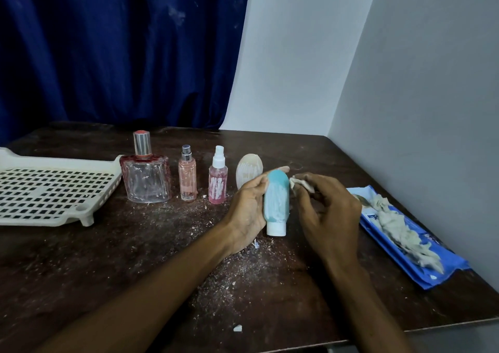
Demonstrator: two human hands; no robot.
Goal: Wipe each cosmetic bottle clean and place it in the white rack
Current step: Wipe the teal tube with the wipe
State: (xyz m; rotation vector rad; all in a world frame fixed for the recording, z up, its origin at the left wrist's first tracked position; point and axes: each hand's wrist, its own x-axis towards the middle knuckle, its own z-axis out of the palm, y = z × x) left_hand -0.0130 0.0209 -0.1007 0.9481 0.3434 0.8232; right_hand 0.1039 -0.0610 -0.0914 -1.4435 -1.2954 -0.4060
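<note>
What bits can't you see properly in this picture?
All in the head view:
- white rack: its left part is cut off by the picture's edge.
- cream oval bottle: its bottom is hidden behind the left hand.
- teal bottle: its left side is covered by that hand's fingers.
- wipe: mostly bunched inside the right hand.
- blue pack: its writing is covered by crumpled wipes.

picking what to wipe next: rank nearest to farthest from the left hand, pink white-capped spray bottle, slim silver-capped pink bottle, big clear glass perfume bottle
1. pink spray bottle, just left of the left hand
2. slim pink bottle, further left
3. clear glass perfume bottle, farthest left
</note>
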